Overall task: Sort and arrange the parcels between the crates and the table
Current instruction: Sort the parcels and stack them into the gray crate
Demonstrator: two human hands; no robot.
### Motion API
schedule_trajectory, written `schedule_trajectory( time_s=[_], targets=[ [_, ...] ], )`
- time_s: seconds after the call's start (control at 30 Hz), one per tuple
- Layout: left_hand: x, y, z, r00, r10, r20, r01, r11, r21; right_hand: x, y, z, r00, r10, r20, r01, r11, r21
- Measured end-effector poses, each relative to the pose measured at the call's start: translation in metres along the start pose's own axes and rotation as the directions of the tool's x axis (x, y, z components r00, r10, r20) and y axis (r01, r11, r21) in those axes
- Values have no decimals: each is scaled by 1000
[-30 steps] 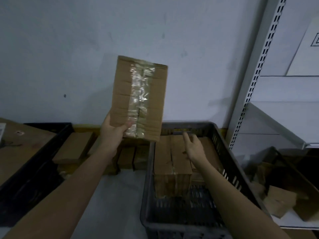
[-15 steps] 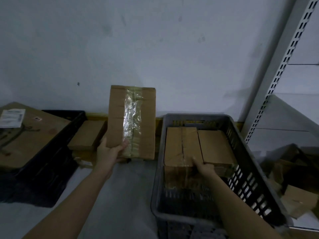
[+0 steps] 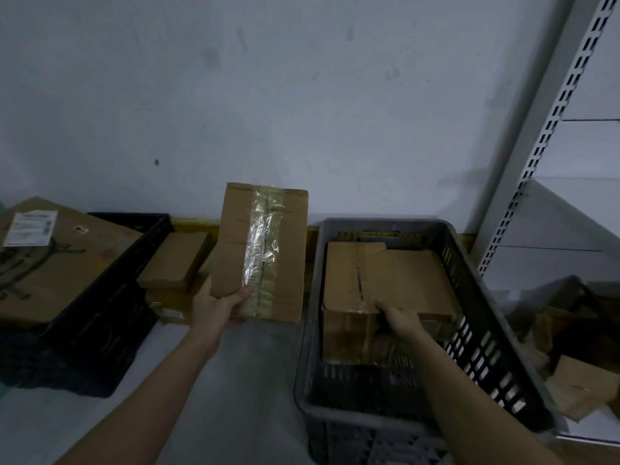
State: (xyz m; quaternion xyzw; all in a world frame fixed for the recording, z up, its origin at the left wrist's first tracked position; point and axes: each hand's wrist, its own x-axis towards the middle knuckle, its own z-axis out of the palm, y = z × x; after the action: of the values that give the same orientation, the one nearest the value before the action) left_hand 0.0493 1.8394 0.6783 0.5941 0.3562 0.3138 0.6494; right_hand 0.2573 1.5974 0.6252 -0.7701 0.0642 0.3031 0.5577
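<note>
Your left hand (image 3: 218, 305) grips the bottom edge of a taped cardboard parcel (image 3: 260, 251), thumb on its face, holding it upright in the air at 12 o'clock, between the two crates. Your right hand (image 3: 401, 318) curls over the near edge of the packed parcels (image 3: 379, 286) in the grey crate (image 3: 476, 333) at 2 o'clock. By my reading you're midway: a small flat parcel (image 3: 172, 260) and others lie at 10 o'clock beside the black crate (image 3: 100, 313), which carries a large labelled box (image 3: 57, 260). The grey crate's stack remains unsorted.
</note>
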Motion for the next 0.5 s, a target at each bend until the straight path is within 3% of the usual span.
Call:
schedule_trajectory(
  time_s=[0.13,0.27,0.5],
  targets=[
    [-1,7,-1,1000,-4,0,4,1000,-5,-16,-13,-9,997,-52,-62,48,997,-58],
    [-2,17,0,1000,5,-9,-5,1000,-1,-34,-29,-16,995,-51,-81,53,998,29],
    [-2,43,9,1000,25,-12,-25,1000,4,-83,-75,-46,969,-209,-129,208,978,-23]
  ],
)
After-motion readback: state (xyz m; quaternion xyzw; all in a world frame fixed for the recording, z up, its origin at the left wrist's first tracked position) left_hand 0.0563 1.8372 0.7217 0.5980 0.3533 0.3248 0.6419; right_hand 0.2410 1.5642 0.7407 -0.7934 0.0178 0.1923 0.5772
